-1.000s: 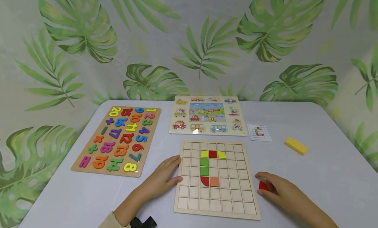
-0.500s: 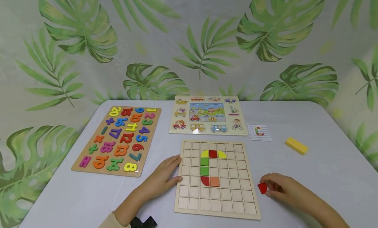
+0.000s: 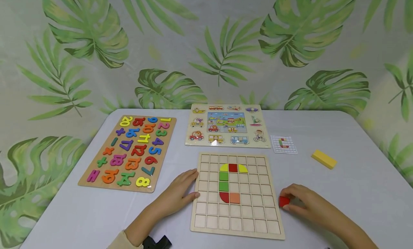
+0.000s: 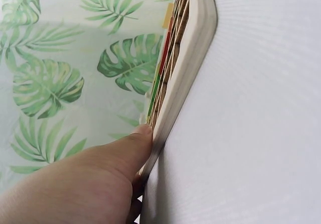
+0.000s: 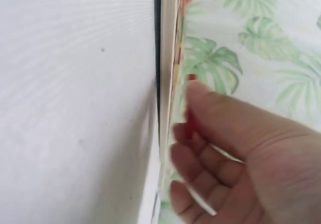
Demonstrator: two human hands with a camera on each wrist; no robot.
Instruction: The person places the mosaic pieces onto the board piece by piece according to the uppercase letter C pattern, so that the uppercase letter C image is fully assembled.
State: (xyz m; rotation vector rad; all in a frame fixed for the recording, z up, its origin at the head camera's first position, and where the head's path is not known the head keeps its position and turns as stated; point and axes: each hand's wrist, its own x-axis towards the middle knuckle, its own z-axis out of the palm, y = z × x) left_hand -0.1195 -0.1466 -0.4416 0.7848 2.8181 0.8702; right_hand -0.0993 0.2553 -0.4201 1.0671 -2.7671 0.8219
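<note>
Between the thumb and fingers of my right hand (image 3: 304, 202) is a small red block (image 3: 284, 201), held just off the right edge of the wooden grid board (image 3: 238, 220). The right wrist view shows the red block (image 5: 190, 121) partly covered by the thumb and fingers. My left hand (image 3: 175, 193) rests against the board's left edge, its thumb touching the rim in the left wrist view. Set in the grid are two yellow rounded pieces (image 3: 243, 168), a red square (image 3: 232, 168), two green squares (image 3: 223, 186), a red rounded piece (image 3: 224, 197) and an orange square (image 3: 235, 198).
A pattern card (image 3: 284, 144) lies behind the board, with a yellow block (image 3: 324, 159) to its right. A vehicle picture puzzle (image 3: 227, 125) stands at the back. To the left lies a number puzzle board (image 3: 129, 152). A black object (image 3: 157, 242) sits by the left forearm.
My right hand shifts slightly right, then back left toward the board, and the red block turns in its fingers. My left hand stays at the board's edge.
</note>
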